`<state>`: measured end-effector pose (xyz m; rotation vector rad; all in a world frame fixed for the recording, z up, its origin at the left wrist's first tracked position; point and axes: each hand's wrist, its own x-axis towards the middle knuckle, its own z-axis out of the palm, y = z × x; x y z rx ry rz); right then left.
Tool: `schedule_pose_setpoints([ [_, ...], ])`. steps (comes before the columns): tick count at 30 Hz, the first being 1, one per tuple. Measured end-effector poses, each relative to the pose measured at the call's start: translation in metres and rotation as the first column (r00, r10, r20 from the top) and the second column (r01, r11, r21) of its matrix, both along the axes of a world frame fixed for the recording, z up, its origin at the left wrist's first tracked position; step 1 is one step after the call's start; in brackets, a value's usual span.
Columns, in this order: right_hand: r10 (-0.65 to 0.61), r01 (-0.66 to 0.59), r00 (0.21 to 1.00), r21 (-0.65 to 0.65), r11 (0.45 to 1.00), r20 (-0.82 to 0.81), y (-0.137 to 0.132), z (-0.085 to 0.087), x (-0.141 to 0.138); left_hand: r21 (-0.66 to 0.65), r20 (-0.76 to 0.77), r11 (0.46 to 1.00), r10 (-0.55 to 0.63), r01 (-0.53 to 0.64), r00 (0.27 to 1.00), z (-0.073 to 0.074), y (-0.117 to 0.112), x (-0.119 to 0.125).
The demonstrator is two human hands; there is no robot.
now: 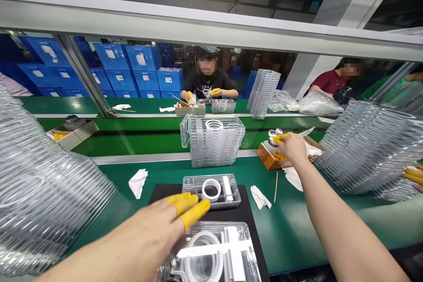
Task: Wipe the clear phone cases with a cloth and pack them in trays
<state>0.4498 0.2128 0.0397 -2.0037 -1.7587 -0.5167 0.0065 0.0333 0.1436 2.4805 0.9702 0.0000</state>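
My left hand (158, 229), with yellow finger cots on its fingertips, stretches flat and open above a clear plastic tray (228, 255) that holds a white ring, close to me. A second clear tray (212, 190) with a white ring lies just beyond the fingertips on a black mat (244, 216). My right hand (291, 146) reaches far right into a small brown cardboard box (268, 157); its yellow-tipped fingers are curled over small silvery parts (275, 135) there, and I cannot see what they pinch.
Tall stacks of clear trays stand at my left (42, 194), my right (370, 150) and centre back (213, 141). White wipes (138, 182) and a thin wooden stick (275, 187) lie on the green table. Two people work across the conveyor. Blue crates are stacked behind.
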Motion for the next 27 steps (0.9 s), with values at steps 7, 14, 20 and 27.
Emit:
schedule_pose_setpoints([
  [7, 0.421, -0.415, 0.892, 0.069, 0.907, -0.166, -0.073, -0.011, -0.076, 0.096, 0.022, 0.981, 0.168, -0.169, 0.986, -0.055, 0.074, 0.004],
  [14, 0.685, -0.704, 0.688, 0.010, 0.710, -0.242, -0.113, -0.049, -0.164, 0.141, -0.079, 0.990, 0.021, -0.009, 0.997, -0.108, 0.094, 0.050],
  [20, 0.794, -0.815, 0.561, 0.012, 0.579, -0.234, -0.125, -0.042, -0.146, 0.169, -0.107, 0.986, 0.012, 0.007, 0.994, -0.113, 0.097, 0.052],
  [27, 0.725, -0.735, 0.651, 0.054, 0.676, -0.224, -0.111, -0.051, -0.164, 0.160, -0.063, 0.986, 0.050, -0.039, 0.997, -0.116, 0.094, 0.053],
])
